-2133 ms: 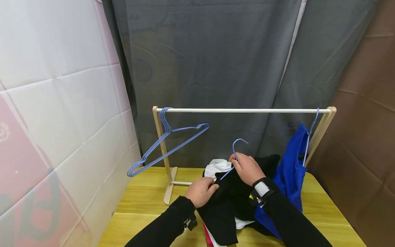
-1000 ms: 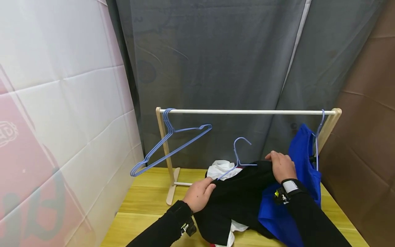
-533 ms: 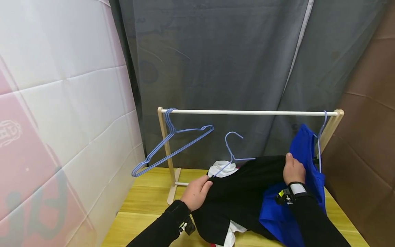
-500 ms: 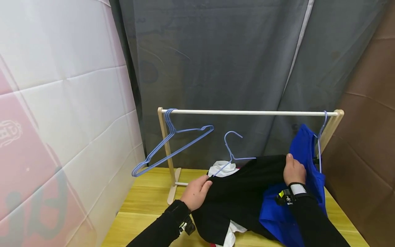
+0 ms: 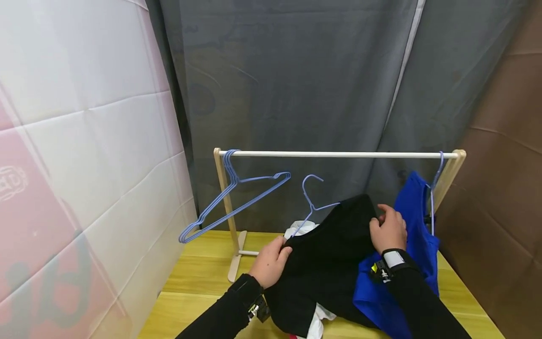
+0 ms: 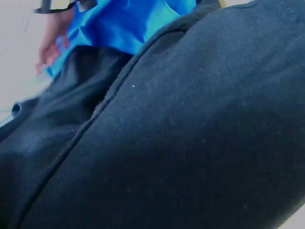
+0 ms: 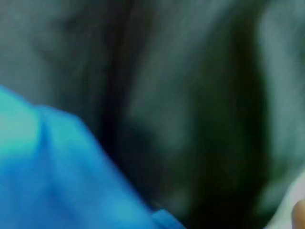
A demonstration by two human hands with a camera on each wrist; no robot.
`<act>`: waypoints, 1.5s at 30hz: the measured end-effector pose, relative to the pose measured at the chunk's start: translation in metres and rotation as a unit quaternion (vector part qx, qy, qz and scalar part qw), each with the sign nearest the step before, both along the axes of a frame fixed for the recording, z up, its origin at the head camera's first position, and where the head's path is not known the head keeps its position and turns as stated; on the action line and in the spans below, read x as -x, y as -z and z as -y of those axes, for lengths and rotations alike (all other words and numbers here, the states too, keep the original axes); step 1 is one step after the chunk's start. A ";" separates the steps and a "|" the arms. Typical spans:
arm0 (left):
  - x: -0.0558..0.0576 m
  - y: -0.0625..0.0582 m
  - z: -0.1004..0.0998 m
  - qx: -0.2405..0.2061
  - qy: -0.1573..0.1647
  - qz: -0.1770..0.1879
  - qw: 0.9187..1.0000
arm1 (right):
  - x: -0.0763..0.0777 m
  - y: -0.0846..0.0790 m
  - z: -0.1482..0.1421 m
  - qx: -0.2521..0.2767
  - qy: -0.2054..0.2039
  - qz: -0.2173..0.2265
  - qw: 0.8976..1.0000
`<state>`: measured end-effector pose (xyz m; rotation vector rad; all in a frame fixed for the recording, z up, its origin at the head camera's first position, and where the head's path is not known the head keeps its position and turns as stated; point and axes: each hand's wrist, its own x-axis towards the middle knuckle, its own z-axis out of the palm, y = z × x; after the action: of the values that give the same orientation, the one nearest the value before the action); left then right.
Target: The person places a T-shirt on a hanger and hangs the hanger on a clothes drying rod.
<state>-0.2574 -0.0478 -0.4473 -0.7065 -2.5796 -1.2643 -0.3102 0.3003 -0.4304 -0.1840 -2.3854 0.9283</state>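
In the head view my left hand (image 5: 270, 262) pinches the left shoulder of a black top (image 5: 326, 263), with the end of a blue wire hanger (image 5: 312, 207) at that spot. The hanger's hook stands up free, and its right arm runs into the top's other shoulder, which is raised in a peak. My right hand (image 5: 388, 230) is beside that shoulder, fingers loosely bent, with no cloth visibly gripped. Behind it hangs a blue garment (image 5: 412, 207) on a hanger. The left wrist view is filled by the black top (image 6: 190, 124); the right wrist view is blurred.
A rack with a white rail (image 5: 330, 154) spans the back of the wooden table (image 5: 190, 292). Several blue hangers (image 5: 230, 188) hang at its left end. White cloth (image 5: 300, 228) lies under the black top. A pale curtain (image 5: 93, 165) borders the left.
The right hand gripped the top's right shoulder and pulled it rightward; now it has come back left and eased its hold. That shoulder sits higher over the hanger arm. The left hand keeps its pinch.
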 end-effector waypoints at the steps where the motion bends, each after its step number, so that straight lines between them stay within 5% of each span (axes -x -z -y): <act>1: 0.000 -0.001 -0.002 0.000 -0.002 -0.002 1.000 | 0.000 -0.006 0.007 -0.007 -0.014 -0.016 1.000; 7: 0.000 -0.007 -0.019 0.010 0.005 -0.022 1.000 | -0.004 -0.030 0.047 -0.045 -0.170 -0.021 0.984; 11: 0.000 -0.013 -0.031 0.006 0.045 -0.030 0.999 | -0.009 -0.037 0.057 -0.029 -0.215 0.014 0.976; 19: -0.007 -0.025 -0.054 -0.006 0.114 0.023 0.993 | -0.015 -0.042 0.054 0.032 -0.247 0.034 0.968; 30: -0.012 -0.056 -0.102 0.056 0.178 0.016 0.982 | -0.023 -0.075 0.023 0.089 -0.285 0.028 0.954; 34: -0.013 -0.066 -0.121 0.064 0.202 0.011 0.977 | -0.026 -0.085 0.007 0.079 -0.276 0.034 0.957; 45: -0.013 -0.087 -0.175 0.022 0.164 0.011 0.986 | -0.030 -0.096 -0.022 0.111 -0.268 0.020 0.957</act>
<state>-0.2443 0.1273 -0.3603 -1.1704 -2.5914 -1.3088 -0.2800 0.3224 -0.3345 0.3877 -2.4037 1.4501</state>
